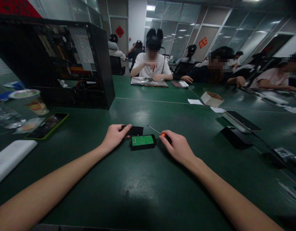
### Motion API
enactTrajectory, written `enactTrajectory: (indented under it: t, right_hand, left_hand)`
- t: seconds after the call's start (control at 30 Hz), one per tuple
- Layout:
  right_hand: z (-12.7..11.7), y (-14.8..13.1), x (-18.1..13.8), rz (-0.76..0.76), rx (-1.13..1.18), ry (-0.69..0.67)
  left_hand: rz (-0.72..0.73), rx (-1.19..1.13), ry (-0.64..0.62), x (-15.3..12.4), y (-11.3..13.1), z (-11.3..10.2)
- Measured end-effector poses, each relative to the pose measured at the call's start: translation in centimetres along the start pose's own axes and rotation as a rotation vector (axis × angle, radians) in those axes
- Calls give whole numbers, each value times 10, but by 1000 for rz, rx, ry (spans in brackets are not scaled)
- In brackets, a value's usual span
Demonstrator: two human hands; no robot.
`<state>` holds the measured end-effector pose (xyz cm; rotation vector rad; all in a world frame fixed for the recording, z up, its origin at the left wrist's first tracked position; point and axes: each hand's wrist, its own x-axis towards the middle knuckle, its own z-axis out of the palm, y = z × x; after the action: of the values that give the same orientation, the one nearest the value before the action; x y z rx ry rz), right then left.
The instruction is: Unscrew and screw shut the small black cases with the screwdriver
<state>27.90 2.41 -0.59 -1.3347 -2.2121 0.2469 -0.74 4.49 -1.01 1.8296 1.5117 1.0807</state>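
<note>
A small black case with a green circuit board (142,141) lies open on the green table (138,186) between my hands. Just behind it lies a flat black cover (134,130). My left hand (114,136) rests on the table with its fingers closed on the cover's left end. My right hand (178,147) is closed round a small screwdriver (157,131) with an orange collar; its thin shaft points up and left, clear of the board.
An open black computer case (66,61) stands at the back left. A phone in a green bumper (47,125), a drink cup (32,101), a white slab (10,157) and a plastic bottle lie left. A laptop and dark stand (239,126) sit right. Other people work across the table.
</note>
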Motion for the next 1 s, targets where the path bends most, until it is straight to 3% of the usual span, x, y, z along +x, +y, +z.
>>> enactTrajectory:
  t: [0.2, 0.37, 0.6, 0.77, 1.0]
  right_hand:
    - [6, 4, 3, 73, -121, -150]
    - [8, 0, 0, 47, -194, -164]
    - [6, -9, 0, -206, -81, 19]
    - [14, -23, 0, -321, -23, -62]
    - [18, -53, -7, -272, -17, -146]
  left_hand:
    - [72, 140, 19, 9, -9, -7]
    - [137, 248, 9, 14, -17, -9]
    - [200, 352, -2, 13, -19, -9]
    - [241, 383, -65, 14, -22, -9]
    - [274, 372, -75, 16, -28, -9]
